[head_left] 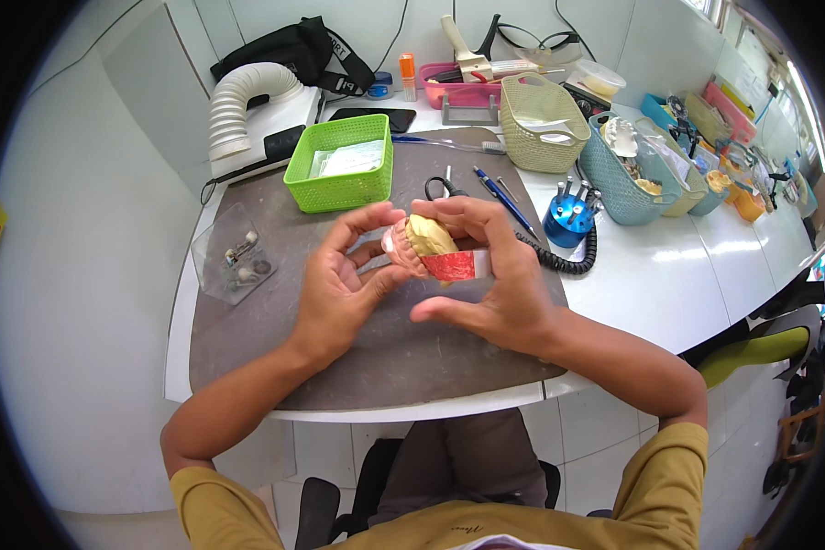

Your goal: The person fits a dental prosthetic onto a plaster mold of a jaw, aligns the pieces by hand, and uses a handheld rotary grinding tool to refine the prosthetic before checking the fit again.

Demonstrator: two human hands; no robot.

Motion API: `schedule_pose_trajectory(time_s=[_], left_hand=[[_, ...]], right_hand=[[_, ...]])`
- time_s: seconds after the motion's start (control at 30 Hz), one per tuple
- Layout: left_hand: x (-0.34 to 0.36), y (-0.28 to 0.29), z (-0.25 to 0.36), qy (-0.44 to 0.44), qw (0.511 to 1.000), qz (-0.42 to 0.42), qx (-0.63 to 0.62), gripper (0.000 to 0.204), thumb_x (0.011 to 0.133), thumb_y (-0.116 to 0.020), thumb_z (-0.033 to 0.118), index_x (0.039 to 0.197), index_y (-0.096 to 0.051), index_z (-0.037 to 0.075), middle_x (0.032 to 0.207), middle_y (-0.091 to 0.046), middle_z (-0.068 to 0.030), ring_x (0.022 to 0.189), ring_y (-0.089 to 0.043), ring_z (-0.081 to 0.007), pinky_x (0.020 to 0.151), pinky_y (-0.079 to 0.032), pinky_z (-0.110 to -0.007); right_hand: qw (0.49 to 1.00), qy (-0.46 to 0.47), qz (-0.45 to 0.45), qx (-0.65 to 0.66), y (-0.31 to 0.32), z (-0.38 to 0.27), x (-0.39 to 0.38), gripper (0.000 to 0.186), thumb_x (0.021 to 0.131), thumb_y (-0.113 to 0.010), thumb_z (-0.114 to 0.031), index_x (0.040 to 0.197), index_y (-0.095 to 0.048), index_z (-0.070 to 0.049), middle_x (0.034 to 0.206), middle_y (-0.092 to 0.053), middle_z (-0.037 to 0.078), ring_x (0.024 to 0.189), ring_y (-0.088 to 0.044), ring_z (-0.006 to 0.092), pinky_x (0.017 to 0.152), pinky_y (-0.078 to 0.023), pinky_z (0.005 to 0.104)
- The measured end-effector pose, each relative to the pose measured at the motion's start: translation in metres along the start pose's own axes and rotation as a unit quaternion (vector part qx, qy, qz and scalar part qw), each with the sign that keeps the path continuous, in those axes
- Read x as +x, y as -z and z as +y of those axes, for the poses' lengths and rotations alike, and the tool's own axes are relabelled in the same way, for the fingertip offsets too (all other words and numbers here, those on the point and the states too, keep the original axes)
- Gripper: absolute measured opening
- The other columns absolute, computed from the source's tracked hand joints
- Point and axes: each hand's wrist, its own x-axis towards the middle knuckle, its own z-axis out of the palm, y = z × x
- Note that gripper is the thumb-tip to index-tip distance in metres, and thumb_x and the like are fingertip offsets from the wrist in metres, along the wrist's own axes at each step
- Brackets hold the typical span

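My left hand (pixel 344 280) grips a pink dental cast (pixel 404 249) from the left, its fingers curled around it. A pale yellow cast (pixel 429 235) sits against the pink one's teeth. My right hand (pixel 490 284) has its index finger over the yellow cast and its thumb stretched out below. A red strip with a white end (pixel 448 266) lies across the front of the casts, reaching toward my right hand. Both hands are above a grey mat (pixel 284 357). Which fingers pinch the strip is unclear.
Around the mat are a clear tray of small parts (pixel 234 257), green basket (pixel 339 192), blue tool holder (pixel 568 220), pens (pixel 504 200), coiled cord (pixel 559 261) and extractor hose (pixel 247 82). More baskets (pixel 623 202), a phone (pixel 371 119) and a pink bin (pixel 463 92) line the back and right.
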Motion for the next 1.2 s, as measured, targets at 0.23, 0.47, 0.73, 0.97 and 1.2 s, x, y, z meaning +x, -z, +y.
schedule_pose_trajectory(time_s=[0.23, 0.47, 0.73, 0.97, 1.2], left_hand=[[-0.003, -0.001, 0.002, 0.024, 1.000, 0.002, -0.013, 0.057, 0.082, -0.077, -0.002, 0.133, -0.050, -0.001, 0.136, -0.050, -0.0117, 0.124, -0.054, -0.0197, 0.103, -0.052, -0.035], [-0.005, 0.003, -0.002, -0.014, 0.999, -0.009, 0.036, 0.056, 0.080, -0.076, -0.005, 0.132, -0.054, 0.002, 0.137, -0.047, -0.0115, 0.127, -0.052, -0.0228, 0.106, -0.050, -0.036], [-0.003, 0.004, -0.004, -0.038, 0.998, -0.016, 0.049, 0.057, 0.080, -0.076, -0.006, 0.132, -0.055, 0.002, 0.138, -0.046, -0.0116, 0.129, -0.051, -0.0232, 0.107, -0.049, -0.037], [-0.005, 0.007, -0.002, 0.006, 1.000, -0.017, 0.020, 0.054, 0.083, -0.075, -0.001, 0.134, -0.056, 0.002, 0.138, -0.049, -0.0112, 0.127, -0.053, -0.0223, 0.106, -0.049, -0.037], [-0.005, 0.007, -0.004, 0.022, 0.999, -0.017, 0.029, 0.053, 0.086, -0.075, 0.003, 0.135, -0.055, 0.002, 0.138, -0.049, -0.0101, 0.121, -0.057, -0.0204, 0.102, -0.052, -0.036]], right_hand=[[0.972, -0.138, 0.016, 0.190, 0.002, -0.007, 0.004, 0.047, 0.107, -0.040, -0.032, 0.139, -0.035, 0.003, 0.131, -0.062, 0.019, 0.116, -0.063, 0.0241, 0.097, -0.049, 0.0316], [0.926, -0.217, -0.021, 0.309, 0.020, -0.016, 0.011, 0.047, 0.107, -0.039, -0.031, 0.143, -0.029, -0.001, 0.136, -0.056, 0.025, 0.122, -0.060, 0.0248, 0.101, -0.049, 0.0341], [0.932, -0.242, 0.005, 0.271, 0.012, -0.020, 0.013, 0.059, 0.095, -0.059, 0.004, 0.143, -0.026, 0.002, 0.134, -0.057, 0.024, 0.119, -0.062, 0.0259, 0.098, -0.054, 0.0320], [0.924, -0.271, 0.028, 0.268, 0.006, -0.014, 0.006, 0.044, 0.094, -0.067, -0.006, 0.133, -0.048, 0.004, 0.124, -0.063, 0.018, 0.111, -0.065, 0.0194, 0.089, -0.056, 0.0270], [0.929, -0.290, 0.032, 0.226, 0.004, -0.008, 0.002, 0.038, 0.095, -0.069, -0.017, 0.128, -0.062, 0.001, 0.109, -0.071, 0.011, 0.097, -0.067, 0.0123, 0.084, -0.055, 0.0251]])
